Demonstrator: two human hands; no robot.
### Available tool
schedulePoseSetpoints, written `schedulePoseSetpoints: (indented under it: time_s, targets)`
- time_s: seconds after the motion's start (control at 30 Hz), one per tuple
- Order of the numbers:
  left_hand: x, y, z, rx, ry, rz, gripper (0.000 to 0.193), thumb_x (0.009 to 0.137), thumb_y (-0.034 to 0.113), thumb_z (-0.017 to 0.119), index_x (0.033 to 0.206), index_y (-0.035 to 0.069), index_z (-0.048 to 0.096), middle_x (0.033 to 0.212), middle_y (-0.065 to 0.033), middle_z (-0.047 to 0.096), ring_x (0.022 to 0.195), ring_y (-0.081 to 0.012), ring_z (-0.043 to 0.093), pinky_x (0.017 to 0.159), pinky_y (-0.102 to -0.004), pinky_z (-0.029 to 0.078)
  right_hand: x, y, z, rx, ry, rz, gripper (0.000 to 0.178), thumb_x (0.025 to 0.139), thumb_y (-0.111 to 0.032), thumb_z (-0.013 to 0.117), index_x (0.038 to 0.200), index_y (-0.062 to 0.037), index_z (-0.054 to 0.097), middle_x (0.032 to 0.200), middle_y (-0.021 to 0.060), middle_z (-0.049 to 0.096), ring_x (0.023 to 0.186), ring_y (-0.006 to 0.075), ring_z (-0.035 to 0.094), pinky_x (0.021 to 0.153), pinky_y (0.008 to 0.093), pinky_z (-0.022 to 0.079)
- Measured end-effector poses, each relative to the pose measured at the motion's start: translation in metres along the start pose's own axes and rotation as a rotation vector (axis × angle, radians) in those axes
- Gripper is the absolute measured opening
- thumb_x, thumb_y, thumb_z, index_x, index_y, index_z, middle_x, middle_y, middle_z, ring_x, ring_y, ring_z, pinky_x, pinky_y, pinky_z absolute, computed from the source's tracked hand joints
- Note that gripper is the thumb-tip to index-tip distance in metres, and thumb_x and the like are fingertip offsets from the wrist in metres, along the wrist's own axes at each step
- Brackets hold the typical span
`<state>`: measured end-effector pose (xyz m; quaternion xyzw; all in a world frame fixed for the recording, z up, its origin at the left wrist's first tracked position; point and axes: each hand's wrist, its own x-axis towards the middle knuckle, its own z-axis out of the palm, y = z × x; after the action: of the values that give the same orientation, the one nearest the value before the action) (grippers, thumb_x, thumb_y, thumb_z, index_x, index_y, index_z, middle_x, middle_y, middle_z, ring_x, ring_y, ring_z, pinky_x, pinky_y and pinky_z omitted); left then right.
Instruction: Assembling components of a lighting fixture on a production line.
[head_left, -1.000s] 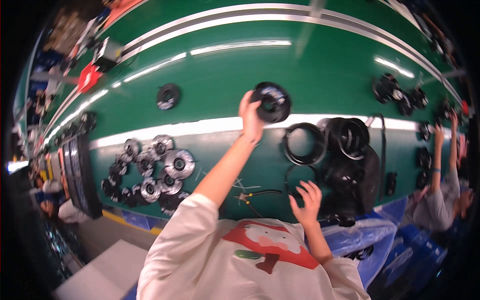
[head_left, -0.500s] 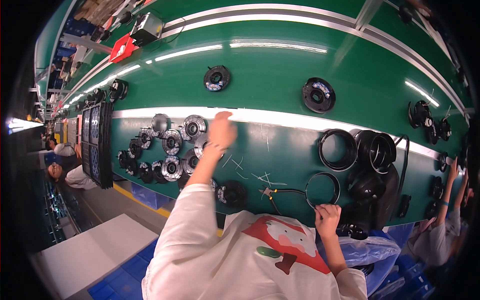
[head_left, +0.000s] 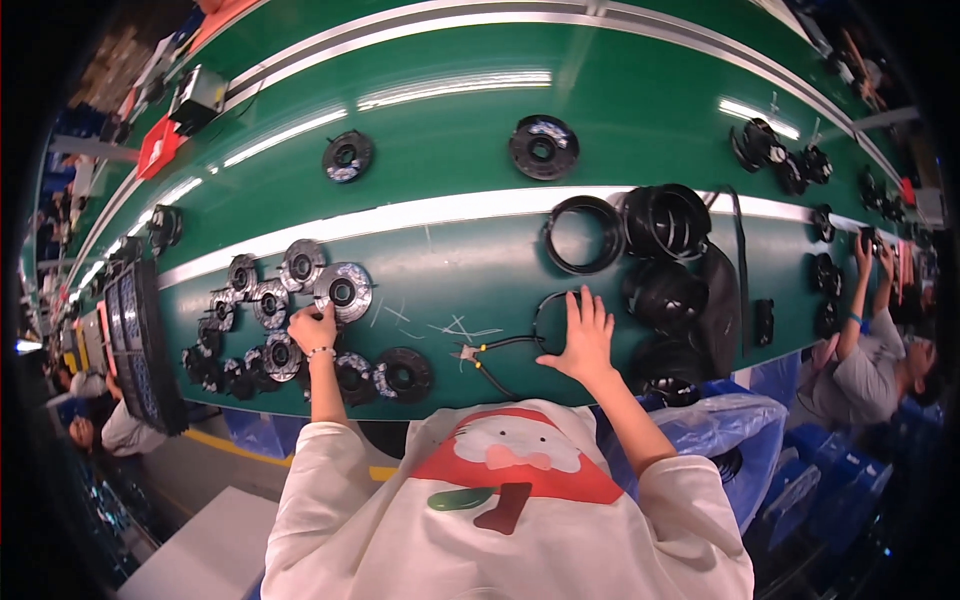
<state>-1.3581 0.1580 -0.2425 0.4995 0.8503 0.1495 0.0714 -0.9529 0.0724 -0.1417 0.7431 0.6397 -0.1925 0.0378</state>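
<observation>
My left hand (head_left: pixel 313 330) is closed among several round black-and-silver motor-like discs on the left of the bench. Its curled fingers meet the lower left edge of one disc (head_left: pixel 344 288); the fingertips are partly hidden. My right hand (head_left: pixel 584 338) is spread open, palm down, over a thin black ring (head_left: pixel 545 310), hiding much of it. Whether it touches the ring I cannot tell. Between the hands lie cutting pliers (head_left: pixel 490 358) with black and yellow handles, jaws pointing left. A larger black disc (head_left: pixel 405 374) sits near the front edge.
Wide black rings (head_left: pixel 585 235) and stacked black housings (head_left: pixel 668 295) stand to the right. Two discs (head_left: pixel 543 147) rest beyond the pale strip (head_left: pixel 400 215). A black tray stack (head_left: pixel 140 340) stands at far left. A blue plastic bag (head_left: pixel 700 440) hangs below the front edge. Another person (head_left: pixel 850 350) works at right.
My left hand has come back from the pale strip to the discs and closed. The right hand has let go of the thin ring's near rim and spread over it. The view has shifted right.
</observation>
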Motion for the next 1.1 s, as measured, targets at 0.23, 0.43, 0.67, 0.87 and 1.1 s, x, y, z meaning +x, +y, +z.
schedulePoseSetpoints:
  time_s: [0.23, 0.43, 0.67, 0.87, 1.1]
  targets:
    - [-0.018, 0.054, -0.017, -0.556, -0.038, 0.081, 0.022, 0.072, 0.014, 0.066, 0.074, 0.001, 0.049, 0.062, -0.0050, 0.055, 0.056, -0.0110, 0.050, 0.052, -0.0250, 0.042, 0.000, 0.013, 0.000, 0.006, 0.035, -0.041, 0.114, 0.044, -0.037, 0.081, 0.132, -0.0044, 0.016, 0.136, 0.0183, 0.016, 0.124, 0.0390, 0.018, 0.097, 0.0586, 0.018]
    - [-0.070, 0.133, -0.051, -1.094, -0.547, -0.032, 0.017, 0.080, 0.006, 0.057, 0.090, 0.006, 0.043, 0.074, -0.0020, 0.057, 0.058, -0.0060, 0.051, 0.050, -0.0177, 0.040, 0.004, 0.000, -0.009, 0.493, 0.193, -0.133, 0.108, 0.048, -0.027, 0.081, 0.134, -0.0031, 0.019, 0.130, 0.0163, 0.025, 0.123, 0.0335, 0.024, 0.098, 0.0477, 0.027]
    - [-0.131, 0.193, -0.057, -1.341, -0.781, 0.107, 0.013, 0.083, -0.001, 0.048, 0.094, 0.003, 0.042, 0.084, -0.0028, 0.056, 0.074, -0.0047, 0.050, 0.063, -0.0170, 0.040, 0.009, -0.055, -0.036, 0.968, 0.259, -0.141, 0.096, 0.053, -0.034, 0.079, 0.125, 0.0085, 0.031, 0.130, 0.0230, 0.030, 0.120, 0.0331, 0.031, 0.099, 0.0375, 0.027]
    - [-0.120, 0.201, -0.073, -1.738, -1.389, -0.153, 0.049, 0.085, 0.034, 0.040, 0.126, 0.007, 0.034, 0.122, -0.0097, 0.043, 0.108, -0.0207, 0.044, 0.092, -0.0361, 0.035, -0.004, -0.052, -0.040, 0.865, 0.239, -0.126, 0.109, 0.050, -0.039, 0.080, 0.129, 0.0079, 0.021, 0.132, 0.0263, 0.021, 0.122, 0.0386, 0.023, 0.100, 0.0420, 0.024]
    - [-0.120, 0.207, -0.059, -1.793, -1.592, -0.610, 0.061, 0.084, 0.051, 0.035, 0.121, 0.004, 0.042, 0.117, -0.0133, 0.049, 0.108, -0.0269, 0.048, 0.093, -0.0430, 0.038, -0.013, -0.071, -0.064, 0.621, 0.235, -0.216, 0.120, 0.045, -0.039, 0.082, 0.132, 0.0049, 0.013, 0.136, 0.0269, 0.013, 0.122, 0.0409, 0.022, 0.099, 0.0457, 0.024]
